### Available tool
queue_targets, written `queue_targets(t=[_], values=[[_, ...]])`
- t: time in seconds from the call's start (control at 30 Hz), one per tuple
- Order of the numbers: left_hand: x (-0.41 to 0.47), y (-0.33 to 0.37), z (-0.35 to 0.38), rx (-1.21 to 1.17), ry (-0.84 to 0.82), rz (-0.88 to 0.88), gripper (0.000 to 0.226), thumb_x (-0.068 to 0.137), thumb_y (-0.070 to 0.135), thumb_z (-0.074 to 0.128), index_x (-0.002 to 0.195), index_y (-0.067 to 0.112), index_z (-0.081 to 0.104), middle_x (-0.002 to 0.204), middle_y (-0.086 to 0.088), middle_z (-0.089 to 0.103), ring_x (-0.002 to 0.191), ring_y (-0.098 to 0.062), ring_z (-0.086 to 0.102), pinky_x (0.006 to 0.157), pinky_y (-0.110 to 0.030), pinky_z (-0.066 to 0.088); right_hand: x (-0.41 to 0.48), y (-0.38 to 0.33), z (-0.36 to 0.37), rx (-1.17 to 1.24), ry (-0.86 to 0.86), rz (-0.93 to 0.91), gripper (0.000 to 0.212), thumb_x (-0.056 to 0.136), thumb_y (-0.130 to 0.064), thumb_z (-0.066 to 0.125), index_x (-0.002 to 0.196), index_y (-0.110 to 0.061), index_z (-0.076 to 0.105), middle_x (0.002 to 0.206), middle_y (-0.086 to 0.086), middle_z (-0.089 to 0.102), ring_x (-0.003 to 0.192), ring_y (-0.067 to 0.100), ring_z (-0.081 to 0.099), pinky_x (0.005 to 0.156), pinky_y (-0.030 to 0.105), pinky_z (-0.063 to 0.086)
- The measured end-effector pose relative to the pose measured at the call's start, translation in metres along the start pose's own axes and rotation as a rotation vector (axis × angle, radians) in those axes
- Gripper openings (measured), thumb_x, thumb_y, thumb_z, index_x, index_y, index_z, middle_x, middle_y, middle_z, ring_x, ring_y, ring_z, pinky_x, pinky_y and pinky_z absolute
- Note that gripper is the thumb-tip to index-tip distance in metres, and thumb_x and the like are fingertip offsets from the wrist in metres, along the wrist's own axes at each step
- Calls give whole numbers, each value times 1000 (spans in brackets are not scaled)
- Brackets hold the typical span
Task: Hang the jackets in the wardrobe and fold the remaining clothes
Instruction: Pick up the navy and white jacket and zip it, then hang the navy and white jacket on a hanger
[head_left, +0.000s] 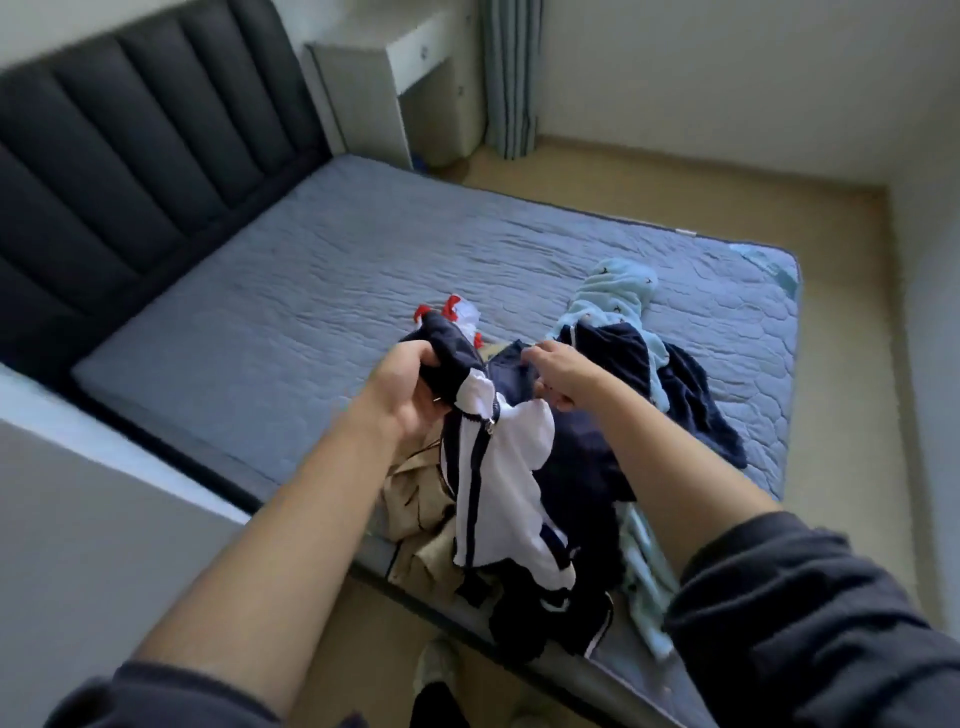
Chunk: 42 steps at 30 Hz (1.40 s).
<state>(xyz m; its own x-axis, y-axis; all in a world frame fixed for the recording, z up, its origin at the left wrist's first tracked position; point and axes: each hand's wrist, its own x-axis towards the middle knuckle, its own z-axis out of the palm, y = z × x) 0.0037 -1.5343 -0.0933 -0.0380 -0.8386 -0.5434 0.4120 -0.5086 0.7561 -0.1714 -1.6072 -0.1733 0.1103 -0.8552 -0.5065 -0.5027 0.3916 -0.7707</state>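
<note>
A navy and white zip jacket hangs over the near edge of the bed. My left hand grips its navy collar at the left. My right hand pinches the navy cloth at the right. Beneath the jacket lies a beige garment. A light blue patterned garment lies farther back on the right, and a dark navy garment is spread beside it. A small white and red piece pokes out behind my left hand.
The clothes lie on a blue-grey quilted mattress with a dark padded headboard at the left. A white nightstand and a grey curtain stand at the back. Beige floor runs along the right side.
</note>
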Motion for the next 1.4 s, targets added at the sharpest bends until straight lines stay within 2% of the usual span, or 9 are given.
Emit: queue_targets(t=[0.07,0.17,0.33,0.5,0.6,0.73,0.97,1.17,1.4], values=[[-35,7,-10,-14,60,53,31,88,0,30,75,7,57,56,-4,66,48,-14,64,49,-21,51,-16,-26,2,-87,-83,9,29,96,-34,38,82,-16,55,58,4,51,29,12,34,40,13,26],[-84,14,-26,-43,156,145,30,89,2,31,78,8,58,61,-5,65,58,-17,63,59,-29,49,-42,-54,15,-222,-206,41,34,96,-47,39,100,-16,53,53,5,57,30,12,32,42,12,23],[-165,18,-62,-182,279,292,26,87,2,33,85,7,59,72,-9,66,66,-21,64,60,-30,53,-96,-76,69,-422,-464,129,47,95,-57,40,91,-12,52,55,7,62,45,14,54,43,19,32],[-243,5,-114,-331,465,405,26,88,1,34,86,8,59,67,-7,70,67,-20,65,60,-30,52,-156,-114,124,-180,-422,-214,34,96,-36,49,83,-7,58,68,16,67,54,27,64,48,26,49],[-293,-18,-143,-469,544,487,29,87,0,32,87,7,60,67,-8,71,60,-19,68,53,-25,54,-207,-133,148,-59,-483,-399,24,91,-24,59,74,-7,62,55,8,66,47,23,66,42,23,50],[-368,-61,-181,-669,617,648,32,88,-4,30,98,-2,60,80,-16,73,69,-23,72,55,-27,57,-282,-135,181,-132,-663,-752,37,84,-6,66,55,-14,45,51,-2,50,52,11,62,62,25,58],[-523,-151,-200,-863,758,875,35,89,-4,28,105,-2,58,93,-18,72,87,-26,69,72,-35,59,-434,-102,269,82,-804,-940,45,66,23,32,58,-20,24,55,-7,22,49,7,19,50,29,11],[-654,-248,-190,-917,900,894,34,84,-12,32,100,-2,60,86,-17,72,74,-24,70,66,-33,60,-569,-54,336,331,-1061,-785,49,59,21,17,47,-24,32,52,-5,29,51,14,26,45,27,27],[-781,-373,-175,-1009,1065,958,27,70,1,46,95,2,57,80,-13,62,67,-25,62,58,-31,53,-717,9,394,254,-1393,-791,47,56,20,17,48,-25,30,52,-8,28,50,10,21,52,34,9]])
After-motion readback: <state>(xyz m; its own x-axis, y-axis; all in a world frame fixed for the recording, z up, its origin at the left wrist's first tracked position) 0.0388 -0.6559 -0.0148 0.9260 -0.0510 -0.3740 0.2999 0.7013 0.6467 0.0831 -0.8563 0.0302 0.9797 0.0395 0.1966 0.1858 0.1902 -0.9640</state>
